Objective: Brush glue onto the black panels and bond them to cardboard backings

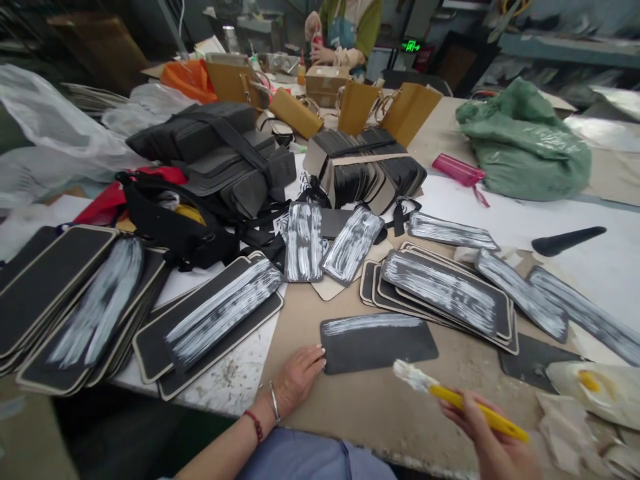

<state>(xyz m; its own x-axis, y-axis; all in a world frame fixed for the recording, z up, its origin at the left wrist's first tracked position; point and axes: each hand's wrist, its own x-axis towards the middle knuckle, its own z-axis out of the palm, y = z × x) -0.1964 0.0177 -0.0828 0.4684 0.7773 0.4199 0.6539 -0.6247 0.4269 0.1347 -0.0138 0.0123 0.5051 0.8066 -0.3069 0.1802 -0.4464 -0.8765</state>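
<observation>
Nearest the camera, the right hand (483,427) is closed around the yellow handle of a glue brush (457,398), whose white-loaded bristles hover just off the lower right corner of a black panel (379,343). The left hand (299,375) lies flat and unclenched on the brown board (380,407), fingertips touching the panel's left end and holding nothing. The panel lies flat in front of the person, with one white streak along its top edge and the rest bare. A loaded brush hanging over the board could drip where it is not wanted, and if the left fingertips press too lightly the panel may slide under a stroke. Room is tight: just right of the panel lies another dark piece (533,360), with crumpled paper (565,427) beyond it, and the board's near edge runs close under both wrists. Just behind, a stack of coated panels (443,293) sits with wet streaks upward, and a careless sleeve could smear them. More coated pieces (225,310) lie to the left. Farther back stand bundled black parts (370,170), a green bag (525,143), and another person (345,33) at the far end.
</observation>
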